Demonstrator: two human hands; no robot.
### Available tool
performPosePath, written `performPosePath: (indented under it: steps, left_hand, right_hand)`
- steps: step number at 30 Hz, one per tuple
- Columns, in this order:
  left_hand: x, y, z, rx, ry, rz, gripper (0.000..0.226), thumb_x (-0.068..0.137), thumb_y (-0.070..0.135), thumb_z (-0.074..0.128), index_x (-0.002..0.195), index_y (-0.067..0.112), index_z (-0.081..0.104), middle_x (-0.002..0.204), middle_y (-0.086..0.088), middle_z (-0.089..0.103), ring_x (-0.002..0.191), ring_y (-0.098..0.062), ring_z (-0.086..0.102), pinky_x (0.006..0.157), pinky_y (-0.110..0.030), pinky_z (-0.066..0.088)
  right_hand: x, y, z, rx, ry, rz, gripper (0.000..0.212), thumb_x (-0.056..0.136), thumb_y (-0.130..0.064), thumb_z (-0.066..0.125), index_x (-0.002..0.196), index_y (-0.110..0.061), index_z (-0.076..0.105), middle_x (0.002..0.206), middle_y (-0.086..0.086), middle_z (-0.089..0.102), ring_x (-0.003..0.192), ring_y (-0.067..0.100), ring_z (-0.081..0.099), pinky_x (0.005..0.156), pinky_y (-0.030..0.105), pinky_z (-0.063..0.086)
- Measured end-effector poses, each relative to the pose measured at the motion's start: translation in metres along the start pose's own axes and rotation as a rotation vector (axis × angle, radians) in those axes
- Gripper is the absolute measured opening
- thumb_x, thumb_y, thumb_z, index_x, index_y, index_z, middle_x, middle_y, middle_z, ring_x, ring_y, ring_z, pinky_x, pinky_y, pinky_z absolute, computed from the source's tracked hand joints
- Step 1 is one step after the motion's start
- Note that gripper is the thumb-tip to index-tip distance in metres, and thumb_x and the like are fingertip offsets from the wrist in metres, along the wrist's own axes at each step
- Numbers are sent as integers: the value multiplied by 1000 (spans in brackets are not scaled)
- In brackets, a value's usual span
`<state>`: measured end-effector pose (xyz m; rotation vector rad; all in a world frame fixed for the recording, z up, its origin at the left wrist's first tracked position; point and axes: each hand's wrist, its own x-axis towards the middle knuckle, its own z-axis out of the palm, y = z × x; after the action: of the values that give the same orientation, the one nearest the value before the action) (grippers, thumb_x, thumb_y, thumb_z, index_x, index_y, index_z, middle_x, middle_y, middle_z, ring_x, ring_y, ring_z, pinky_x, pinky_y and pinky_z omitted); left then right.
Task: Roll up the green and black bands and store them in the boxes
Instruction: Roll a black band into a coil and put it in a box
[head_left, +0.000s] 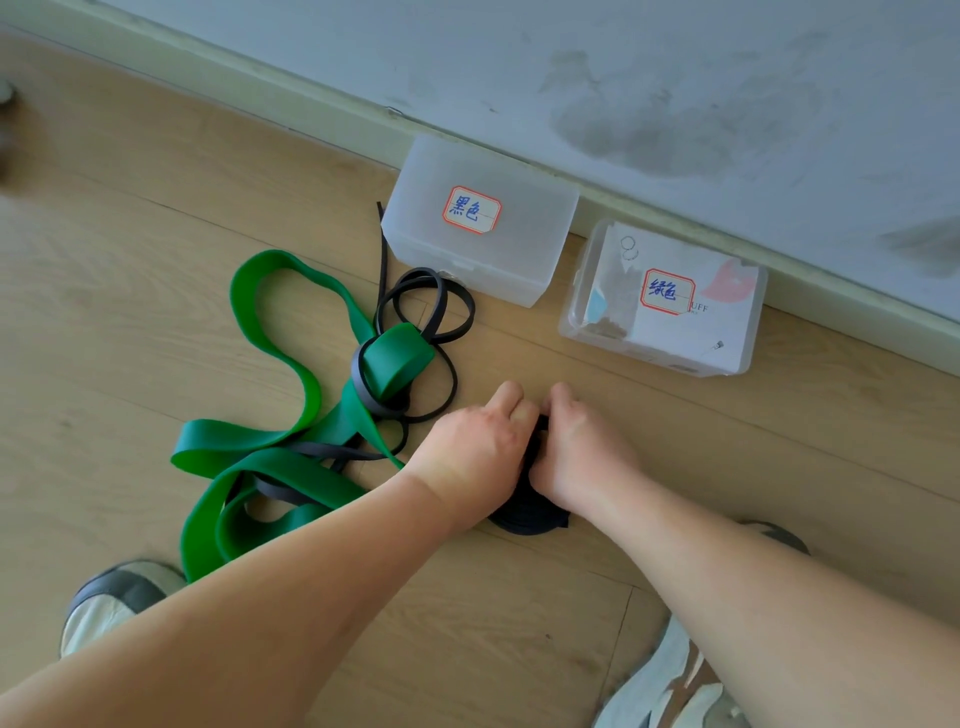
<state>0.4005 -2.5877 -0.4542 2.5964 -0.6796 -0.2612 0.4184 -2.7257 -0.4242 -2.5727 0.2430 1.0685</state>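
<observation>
Left hand (478, 447) and right hand (582, 447) both clench the rolled part of the black band (530, 514), a flat dark coil on the wooden floor (156, 260). It sits near the labelled translucent left box (483, 244) and right box (665, 338). Its narrow loose length loops through the wide, glossy green band (270, 457), which lies unrolled to the left.

Light wood plank floor (156, 182). Green band (244, 447) lies loose and looped on it, tangled with the black band (530, 517), whose coiled part rests flat mid-floor. Two translucent lidded boxes sit against the skirting board (322, 98), side by side and apart: left box (483, 249), right box (660, 332). Left shoe (109, 597) and right shoe (665, 686) at the bottom edge.
</observation>
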Motion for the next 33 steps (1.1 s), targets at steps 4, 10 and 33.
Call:
performPosePath:
  steps: [4, 10, 33]
  left_hand:
    - [-3, -2, -7, -156, -33, -95, 9, 91, 17, 63, 92, 8, 65, 92, -7, 54, 53, -30, 53, 44, -38, 50]
    - [14, 10, -19, -439, -97, -566, 5, 88, 14, 70, 93, 15, 71, 100, 0, 57, 87, -21, 58, 74, -32, 52]
    - [-7, 8, -31, -433, -83, -672, 69, 76, 35, 88, 138, 22, 59, 115, 7, 57, 98, -11, 53, 84, -25, 45]
  right_hand:
    - [-2, -2, -1, -31, 9, -16, 25, 91, -19, 58, 103, -16, 37, 94, 0, 49, 94, 33, 63, 67, 35, 44]
    - [-9, 1, 1, -13, 66, -74, 20, 99, -22, 53, 104, -15, 36, 96, 1, 47, 92, 34, 60, 67, 36, 43]
    - [-4, 18, 1, 284, 23, 9, 11, 95, -19, 64, 103, -18, 55, 80, -1, 58, 75, 22, 57, 59, 30, 41]
